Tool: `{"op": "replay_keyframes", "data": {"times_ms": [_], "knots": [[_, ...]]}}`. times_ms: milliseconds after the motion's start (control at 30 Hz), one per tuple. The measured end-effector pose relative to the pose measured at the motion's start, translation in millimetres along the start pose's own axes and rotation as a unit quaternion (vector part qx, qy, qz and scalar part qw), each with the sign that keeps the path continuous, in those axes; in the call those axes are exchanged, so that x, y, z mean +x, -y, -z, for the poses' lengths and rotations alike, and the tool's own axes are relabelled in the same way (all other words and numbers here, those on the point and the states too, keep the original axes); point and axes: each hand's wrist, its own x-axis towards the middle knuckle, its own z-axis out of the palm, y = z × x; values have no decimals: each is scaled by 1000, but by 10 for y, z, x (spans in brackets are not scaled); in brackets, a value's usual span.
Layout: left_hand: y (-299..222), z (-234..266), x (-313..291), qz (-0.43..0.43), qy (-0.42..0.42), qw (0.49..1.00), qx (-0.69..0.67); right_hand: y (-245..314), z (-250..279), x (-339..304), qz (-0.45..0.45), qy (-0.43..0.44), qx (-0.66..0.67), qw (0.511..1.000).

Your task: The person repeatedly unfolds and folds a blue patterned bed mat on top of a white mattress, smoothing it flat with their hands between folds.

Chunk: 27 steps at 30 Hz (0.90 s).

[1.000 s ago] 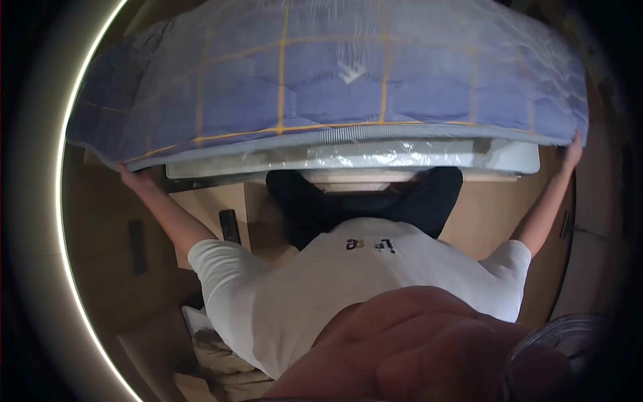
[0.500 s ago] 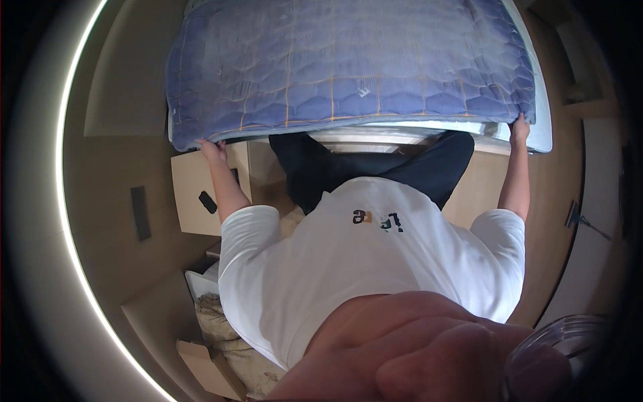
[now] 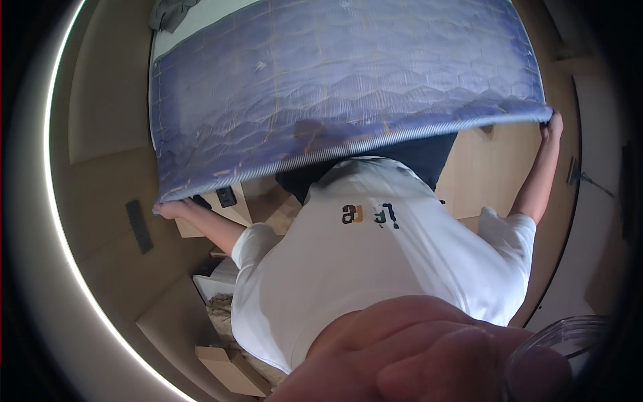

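A blue quilted mattress pad (image 3: 335, 74) with yellow stitching stretches across the bed in front of me. Its near edge is held up off the bed, slanting lower on the left, and hangs over my dark-trousered legs. My left hand (image 3: 172, 209) is closed on the pad's near left corner. At the near right corner, my right hand (image 3: 553, 125) grips the pad, arm stretched out. Beyond the far left of the pad shows the bed's white surface (image 3: 211, 19), with a crumpled grey cloth (image 3: 172, 13) on it.
Partly under the left corner stands a light wooden cabinet (image 3: 239, 211) with a black phone-like object (image 3: 226, 195) on top. A squeegee-like tool (image 3: 575, 172) is at the right. An open cardboard box (image 3: 231, 372) sits lower left.
The pad's near edge has come toward me and lifted, baring white bed surface at the far left. My left hand moved left and nearer; my right hand moved further right.
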Motion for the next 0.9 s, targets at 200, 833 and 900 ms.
{"op": "replay_keyframes", "data": {"times_ms": [200,833,900], "knots": [[-270,-237,-158,-125,-65,988,57,257,-357,-685,108,-112,61,986],[-23,-857,1122,-328,-38,826,456,63,-62,-154,148,-141,-92,975],[486,-1413,1209,-301,-6,889,344,172,-447,513,147,-89,-159,972]]}}
